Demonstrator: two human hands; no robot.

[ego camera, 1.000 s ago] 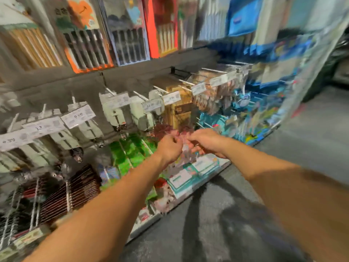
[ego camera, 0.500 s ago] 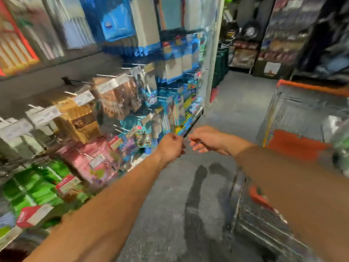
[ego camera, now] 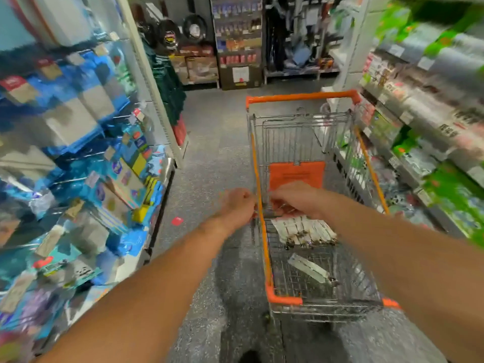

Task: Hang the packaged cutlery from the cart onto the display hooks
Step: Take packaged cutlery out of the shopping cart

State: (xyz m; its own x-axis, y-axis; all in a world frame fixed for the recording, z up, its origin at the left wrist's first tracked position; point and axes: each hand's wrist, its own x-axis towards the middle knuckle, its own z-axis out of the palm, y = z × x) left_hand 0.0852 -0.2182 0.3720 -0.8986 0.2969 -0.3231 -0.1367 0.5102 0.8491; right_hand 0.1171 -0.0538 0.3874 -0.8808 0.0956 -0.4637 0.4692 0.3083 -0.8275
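Both hands reach toward the orange-rimmed wire shopping cart (ego camera: 301, 258). The right hand (ego camera: 296, 200) hovers over the fanned white packaged cutlery (ego camera: 303, 230), the left hand (ego camera: 237, 206) beside the rim; blur hides either grip. Snatching blind could snag a pack on the wire mesh. No writing is legible.

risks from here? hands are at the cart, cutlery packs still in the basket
1. The fanned cutlery packs overlap, so the right hand above them may lift several or snag one.
2. The lone pack lies flat on the cart mesh, likely awkward to pinch.
3. The left hand sits at the orange rim; pushing there could roll the cart.
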